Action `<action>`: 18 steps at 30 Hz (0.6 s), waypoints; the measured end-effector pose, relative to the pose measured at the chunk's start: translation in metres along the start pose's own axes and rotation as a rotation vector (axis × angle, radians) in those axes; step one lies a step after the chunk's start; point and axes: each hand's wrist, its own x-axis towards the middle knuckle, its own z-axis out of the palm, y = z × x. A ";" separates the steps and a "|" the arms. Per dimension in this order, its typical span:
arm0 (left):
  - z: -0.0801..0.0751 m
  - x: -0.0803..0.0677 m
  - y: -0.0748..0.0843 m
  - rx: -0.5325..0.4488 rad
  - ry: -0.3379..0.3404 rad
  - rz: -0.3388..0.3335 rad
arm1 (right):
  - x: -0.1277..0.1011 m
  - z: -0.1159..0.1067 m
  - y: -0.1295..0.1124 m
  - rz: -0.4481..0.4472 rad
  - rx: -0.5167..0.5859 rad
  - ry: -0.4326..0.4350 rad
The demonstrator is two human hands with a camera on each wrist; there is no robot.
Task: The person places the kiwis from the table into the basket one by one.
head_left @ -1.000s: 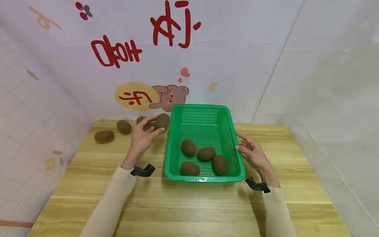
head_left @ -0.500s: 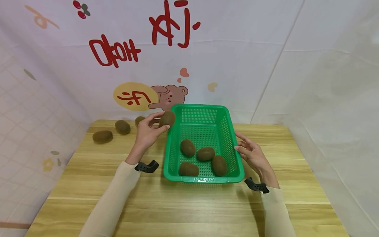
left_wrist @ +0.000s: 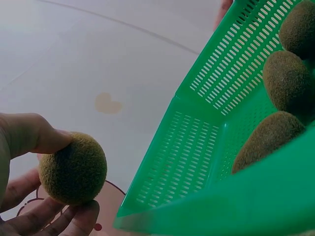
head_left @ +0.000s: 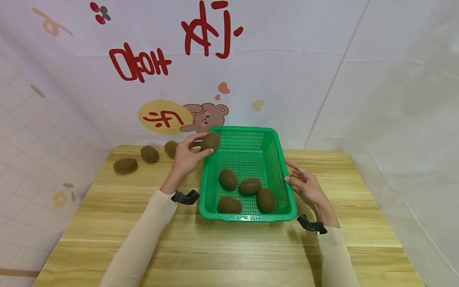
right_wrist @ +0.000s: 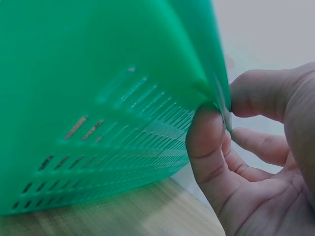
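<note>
My left hand point(head_left: 188, 157) pinches a brown fuzzy kiwi point(head_left: 211, 142) between thumb and fingers, over the far left corner of a green plastic basket point(head_left: 247, 217). The same kiwi point(left_wrist: 74, 168) appears in the left wrist view, just outside the basket's rim from that angle. Several kiwis point(head_left: 250, 186) lie in the near half of the basket. On the right side, my right hand point(head_left: 306, 187) grips the basket's rim. In the right wrist view, the thumb and fingers of that right hand point(right_wrist: 256, 147) pinch the rim from both sides.
Left of the basket, three kiwis lie along the back of the wooden table point(head_left: 125, 223): an outer one point(head_left: 125, 166), a middle one point(head_left: 150, 154) and one point(head_left: 171, 149) beside my left hand. A white printed cloth point(head_left: 287, 79) hangs close behind the table.
My left hand has carried the kiwi rightward and slightly up, from beside the basket to over its far left rim. The right hand and the basket stay in place.
</note>
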 end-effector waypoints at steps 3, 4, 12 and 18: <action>0.005 0.002 0.000 0.002 -0.010 -0.001 | 0.000 -0.001 0.001 0.003 -0.002 -0.001; 0.006 0.003 0.000 0.001 -0.014 -0.001 | 0.000 -0.001 0.001 0.002 0.002 -0.004; 0.015 0.004 0.002 0.020 -0.052 0.007 | 0.000 -0.001 0.001 0.000 -0.005 -0.002; 0.014 0.004 0.000 0.046 -0.041 0.037 | 0.000 -0.001 0.000 0.003 -0.029 -0.002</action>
